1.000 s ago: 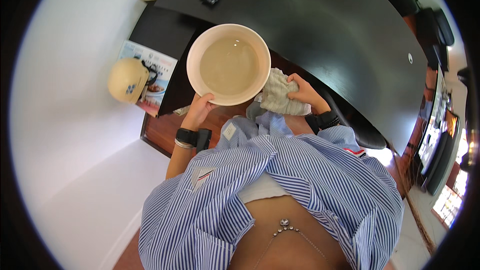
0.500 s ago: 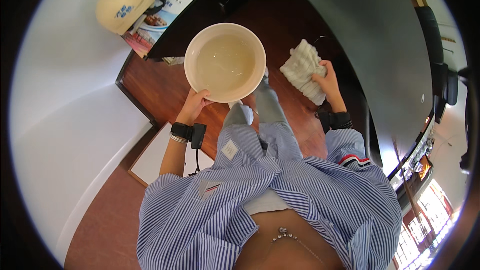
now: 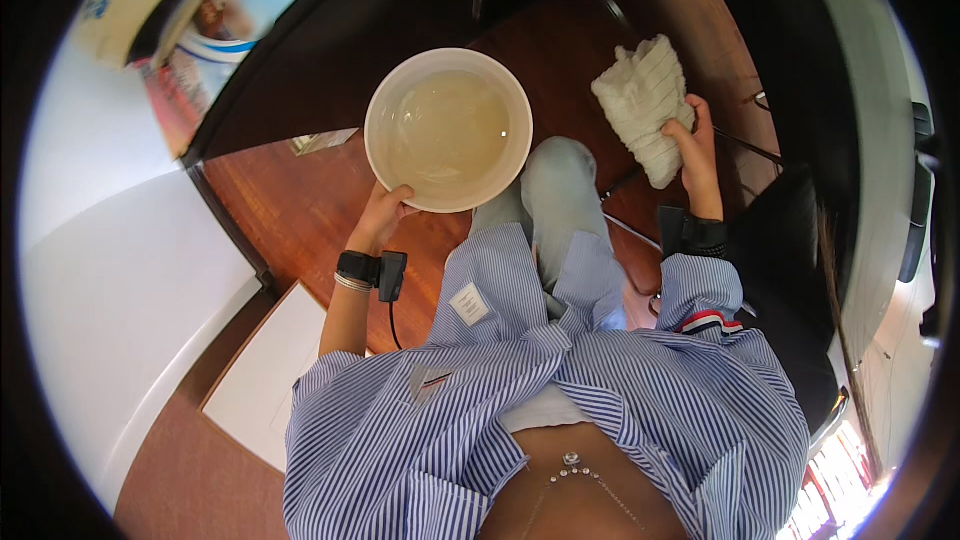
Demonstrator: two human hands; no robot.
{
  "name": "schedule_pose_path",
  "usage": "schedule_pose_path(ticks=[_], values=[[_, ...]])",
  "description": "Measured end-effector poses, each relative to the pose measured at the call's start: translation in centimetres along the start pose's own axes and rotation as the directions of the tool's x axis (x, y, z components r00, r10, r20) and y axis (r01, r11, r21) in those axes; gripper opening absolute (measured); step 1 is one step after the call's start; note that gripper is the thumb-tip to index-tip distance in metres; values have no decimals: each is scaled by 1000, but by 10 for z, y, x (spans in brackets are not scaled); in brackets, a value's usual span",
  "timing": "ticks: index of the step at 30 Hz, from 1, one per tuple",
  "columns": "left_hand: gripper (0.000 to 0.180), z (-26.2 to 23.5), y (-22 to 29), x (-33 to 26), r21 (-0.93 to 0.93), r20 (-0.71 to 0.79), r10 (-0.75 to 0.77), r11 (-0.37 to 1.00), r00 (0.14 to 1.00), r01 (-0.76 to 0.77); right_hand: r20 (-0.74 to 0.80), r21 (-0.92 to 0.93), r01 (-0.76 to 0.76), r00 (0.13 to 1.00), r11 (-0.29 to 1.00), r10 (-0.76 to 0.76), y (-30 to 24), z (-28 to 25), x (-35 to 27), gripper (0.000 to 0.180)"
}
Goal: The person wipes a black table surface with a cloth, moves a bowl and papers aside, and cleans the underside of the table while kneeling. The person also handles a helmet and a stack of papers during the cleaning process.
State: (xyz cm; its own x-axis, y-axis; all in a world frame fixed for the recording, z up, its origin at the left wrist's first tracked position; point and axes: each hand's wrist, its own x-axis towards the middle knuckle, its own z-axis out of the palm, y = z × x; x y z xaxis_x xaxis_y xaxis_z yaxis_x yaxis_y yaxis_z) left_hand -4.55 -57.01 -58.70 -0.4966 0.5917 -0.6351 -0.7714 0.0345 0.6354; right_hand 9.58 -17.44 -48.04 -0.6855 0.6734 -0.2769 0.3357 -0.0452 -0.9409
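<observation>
My left hand (image 3: 383, 218) grips the near-left rim of a round white basin (image 3: 378, 140), thumb over the edge and fingers underneath. Slightly cloudy liquid (image 3: 450, 135) lies inside, and the basin hangs roughly level before my knees. Off to the right, my right hand (image 3: 694, 145) is closed on the right side of a folded off-white ribbed cloth (image 3: 640, 105). Cloth and basin are apart, with a gap between them.
Dark furniture (image 3: 330, 60) curves across the far side, with printed sheets (image 3: 220, 30) and part of a cream helmet (image 3: 125, 0) at upper left. A black chair (image 3: 785, 290) stands close on my right. A white board (image 3: 265, 375) lies lower left on the reddish floor (image 3: 200, 480).
The view has swung, and a black chair now shows at my right. My right hand and the cloth have moved right and slightly farther away. The basin stays held in my left hand.
</observation>
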Motion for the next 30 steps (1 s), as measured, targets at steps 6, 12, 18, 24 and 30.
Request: schedule_pose_path(ticks=[6,12,18,24,30], values=[[36,-27,-36,92,86,-30,-96,991,995,99,-90,34,-62,994,998,64,66,-8,33,45],[49,-44,-36,112,104,5,-167,981,986,165,-191,79,-127,972,989,140,90,-14,45,43],[51,-39,-31,122,126,-7,-247,961,969,246,-259,156,-135,950,978,173,100,-22,48,43],[50,-27,-34,167,202,92,-209,961,973,188,-312,169,-189,921,967,234,112,-34,34,43],[51,-9,-43,215,198,179,-149,974,973,112,-293,190,-204,922,960,254,134,-48,25,42]])
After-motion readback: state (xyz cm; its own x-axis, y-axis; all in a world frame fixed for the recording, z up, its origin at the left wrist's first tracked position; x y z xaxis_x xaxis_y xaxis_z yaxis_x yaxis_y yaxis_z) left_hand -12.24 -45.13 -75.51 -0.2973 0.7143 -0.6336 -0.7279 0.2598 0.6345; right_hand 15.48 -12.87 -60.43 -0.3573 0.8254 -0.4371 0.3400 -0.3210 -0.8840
